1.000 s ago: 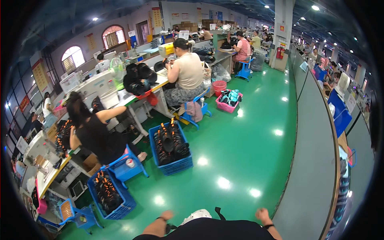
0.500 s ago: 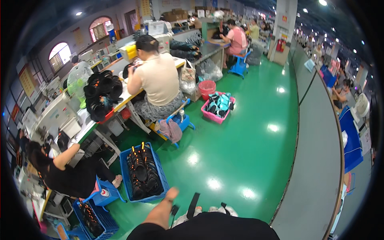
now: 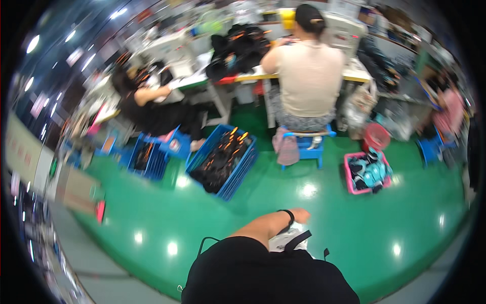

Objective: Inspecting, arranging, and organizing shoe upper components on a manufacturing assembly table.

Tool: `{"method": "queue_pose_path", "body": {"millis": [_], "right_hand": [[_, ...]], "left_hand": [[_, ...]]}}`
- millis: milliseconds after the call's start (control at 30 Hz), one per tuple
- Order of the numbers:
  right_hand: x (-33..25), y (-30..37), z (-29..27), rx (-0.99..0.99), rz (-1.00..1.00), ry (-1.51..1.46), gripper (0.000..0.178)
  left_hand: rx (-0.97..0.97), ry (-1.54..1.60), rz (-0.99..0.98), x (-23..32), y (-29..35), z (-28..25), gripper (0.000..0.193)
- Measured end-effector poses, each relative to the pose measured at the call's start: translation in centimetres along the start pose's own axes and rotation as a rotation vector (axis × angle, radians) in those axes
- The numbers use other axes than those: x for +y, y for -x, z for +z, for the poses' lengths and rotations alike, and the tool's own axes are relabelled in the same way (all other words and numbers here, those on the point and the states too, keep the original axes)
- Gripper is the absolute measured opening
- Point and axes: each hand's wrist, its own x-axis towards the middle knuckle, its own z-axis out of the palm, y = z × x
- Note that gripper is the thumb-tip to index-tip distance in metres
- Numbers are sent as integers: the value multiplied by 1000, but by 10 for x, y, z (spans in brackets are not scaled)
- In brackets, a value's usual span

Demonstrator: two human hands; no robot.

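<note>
My left hand [image 3: 302, 216] reaches across the front of my body, a black band around its wrist. Its fingers are blurred, so their pose and anything in them cannot be made out. Just below the wrist shows something whitish [image 3: 288, 242], partly covered by a black strap [image 3: 297, 241]. My right hand is out of sight. Ahead on the floor, apart from my hand, stands a blue crate [image 3: 242, 175] filled with black shoe pieces [image 3: 220, 162] with orange loops. A pink basket [image 3: 349, 175] of teal and black pieces sits farther right.
Two people sit at sewing tables, one in a cream top [image 3: 311, 76], one in black [image 3: 157, 109]. A blue stool [image 3: 310, 147], a red bin [image 3: 375, 137] and another blue crate [image 3: 152, 164] stand along the tables. A cardboard box [image 3: 76, 185] is at left.
My view has swung left, so the tables now face me and the crate and basket sit elsewhere in the picture. My left hand has moved across toward the right.
</note>
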Motion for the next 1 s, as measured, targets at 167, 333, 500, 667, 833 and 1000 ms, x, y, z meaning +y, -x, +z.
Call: {"method": "queue_pose_path", "body": {"millis": [167, 333, 500, 667, 833, 1000], "right_hand": [[-107, -185, -218, 89, -21, -18, 42], [-232, -306, -199, -51, -71, 173, 37], [-339, -401, -175, -260, -159, 377, 33], [-405, -509, -170, -464, -291, 593, 30], [-421, -589, -295, -440, -331, 726, 29], [-502, -650, -357, -221, -378, 501, 18]], "left_hand": [[648, 461, -1183, -112, 18, 55, 24], [531, 603, -1380, -60, -37, 36, 27], [602, 407, -707, 39, -252, -14, 29], [638, 191, -38, 231, -426, -135, 26], [563, 353, 29, 314, -464, -160, 31], [255, 364, -685, 255, -407, -15, 34]]}}
